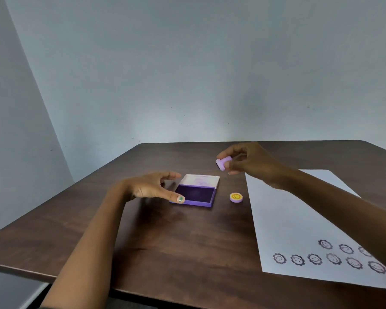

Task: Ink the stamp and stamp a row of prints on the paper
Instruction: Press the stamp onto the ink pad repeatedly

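Purple stamp (222,163): being gripped by right hand (252,162), centre frame.
Left hand (153,186): hovering loose-fingered, touching ink pad (195,194).
Paper (299,219): showing prints, lower right.

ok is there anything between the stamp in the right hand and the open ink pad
Nothing visible. The right hand holds the purple stamp in the air, beyond and right of the open ink pad. The left hand is at the pad's left edge, and the stamp cap lies to its right.

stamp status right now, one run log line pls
stamp: held in right hand, above table | ink pad: open, left hand at its edge | cap: on table | paper: prints along near edge
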Demonstrator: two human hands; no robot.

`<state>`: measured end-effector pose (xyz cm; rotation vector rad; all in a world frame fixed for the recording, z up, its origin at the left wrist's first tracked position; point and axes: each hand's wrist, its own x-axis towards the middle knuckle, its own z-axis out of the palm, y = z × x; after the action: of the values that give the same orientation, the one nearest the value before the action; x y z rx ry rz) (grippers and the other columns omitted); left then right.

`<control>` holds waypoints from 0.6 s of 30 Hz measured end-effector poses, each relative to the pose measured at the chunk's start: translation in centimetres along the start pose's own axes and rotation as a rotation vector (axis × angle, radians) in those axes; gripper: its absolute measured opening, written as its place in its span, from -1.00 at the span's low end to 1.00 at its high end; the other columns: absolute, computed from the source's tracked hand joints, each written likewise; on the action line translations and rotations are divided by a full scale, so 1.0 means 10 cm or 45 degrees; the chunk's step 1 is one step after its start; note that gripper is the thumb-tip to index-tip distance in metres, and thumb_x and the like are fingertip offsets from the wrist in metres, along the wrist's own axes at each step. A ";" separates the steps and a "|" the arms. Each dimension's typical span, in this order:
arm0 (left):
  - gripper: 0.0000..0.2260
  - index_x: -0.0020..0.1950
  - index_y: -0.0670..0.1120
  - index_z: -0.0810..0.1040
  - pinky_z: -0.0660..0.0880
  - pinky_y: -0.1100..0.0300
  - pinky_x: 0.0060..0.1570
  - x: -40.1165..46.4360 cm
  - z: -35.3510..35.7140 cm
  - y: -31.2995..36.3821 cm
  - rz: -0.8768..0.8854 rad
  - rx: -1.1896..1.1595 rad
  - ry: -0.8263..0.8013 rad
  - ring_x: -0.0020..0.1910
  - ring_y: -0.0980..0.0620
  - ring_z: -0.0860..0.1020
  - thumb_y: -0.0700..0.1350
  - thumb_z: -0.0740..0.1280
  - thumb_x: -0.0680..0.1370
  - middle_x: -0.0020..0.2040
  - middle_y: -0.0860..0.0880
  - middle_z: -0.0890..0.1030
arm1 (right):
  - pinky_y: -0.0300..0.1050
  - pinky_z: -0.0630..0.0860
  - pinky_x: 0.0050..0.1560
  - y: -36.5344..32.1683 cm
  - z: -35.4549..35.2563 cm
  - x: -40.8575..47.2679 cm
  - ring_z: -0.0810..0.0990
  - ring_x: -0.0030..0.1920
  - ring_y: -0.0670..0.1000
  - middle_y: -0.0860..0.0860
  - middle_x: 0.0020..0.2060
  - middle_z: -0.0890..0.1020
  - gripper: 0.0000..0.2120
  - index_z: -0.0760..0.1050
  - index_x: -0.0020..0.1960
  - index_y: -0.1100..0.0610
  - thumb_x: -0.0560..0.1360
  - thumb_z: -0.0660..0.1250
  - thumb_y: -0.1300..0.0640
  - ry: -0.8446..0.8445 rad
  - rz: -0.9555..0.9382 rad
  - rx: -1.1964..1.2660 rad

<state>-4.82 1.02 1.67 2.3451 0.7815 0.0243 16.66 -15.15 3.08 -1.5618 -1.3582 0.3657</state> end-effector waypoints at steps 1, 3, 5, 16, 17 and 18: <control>-0.15 0.44 0.12 0.27 0.23 0.20 0.25 0.00 -0.01 -0.01 -0.004 0.025 -0.026 0.38 0.07 0.26 0.21 0.52 0.22 0.46 0.10 0.28 | -0.17 0.59 -0.10 -0.02 0.04 0.00 0.63 -0.18 -0.05 0.08 -0.11 0.68 -0.82 0.63 -0.03 0.15 0.40 0.38 0.32 -0.053 -0.016 -0.064; -0.22 0.42 0.12 0.30 0.23 0.20 0.24 0.02 -0.03 -0.02 -0.006 0.050 -0.035 0.37 0.09 0.26 0.18 0.52 0.25 0.43 0.11 0.30 | -0.40 0.54 -0.21 -0.08 0.11 -0.01 0.61 -0.24 -0.17 0.00 -0.12 0.68 -0.81 0.65 -0.04 0.12 0.39 0.39 0.30 -0.166 -0.062 -0.197; -0.30 0.37 0.15 0.35 0.22 0.21 0.22 0.01 -0.04 -0.05 -0.001 0.054 -0.015 0.37 0.10 0.27 0.14 0.53 0.28 0.39 0.13 0.34 | -0.51 0.45 -0.28 -0.16 0.18 0.01 0.59 -0.24 -0.16 0.01 -0.10 0.68 -0.80 0.64 -0.01 0.13 0.38 0.42 0.28 -0.264 -0.101 -0.327; -0.49 0.22 0.16 0.48 0.21 0.20 0.17 0.02 -0.04 -0.04 -0.018 0.108 0.025 0.25 0.09 0.32 0.09 0.52 0.31 0.20 0.12 0.41 | -0.36 0.43 -0.19 -0.38 0.62 0.22 0.54 -0.15 -0.05 0.13 -0.03 0.67 -0.74 0.60 0.05 0.20 0.36 0.43 0.30 -0.418 -0.230 -0.680; -0.50 0.22 0.16 0.48 0.20 0.19 0.18 0.02 -0.04 -0.04 -0.021 0.106 0.029 0.25 0.09 0.32 0.09 0.52 0.32 0.20 0.11 0.41 | -0.25 0.47 -0.14 -0.39 0.67 0.25 0.55 -0.13 -0.02 0.15 -0.02 0.68 -0.75 0.60 0.04 0.21 0.35 0.43 0.30 -0.412 -0.238 -0.691; -0.51 0.22 0.15 0.48 0.20 0.19 0.18 0.02 -0.05 -0.03 -0.024 0.103 0.029 0.26 0.08 0.32 0.08 0.52 0.32 0.20 0.11 0.41 | -0.17 0.49 -0.10 -0.40 0.71 0.28 0.57 -0.13 0.00 0.15 -0.03 0.68 -0.75 0.61 0.02 0.22 0.35 0.44 0.31 -0.406 -0.247 -0.702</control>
<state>-4.97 1.58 1.80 2.4170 0.8302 0.0110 9.96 -9.89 4.05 -1.8429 -1.9624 0.1228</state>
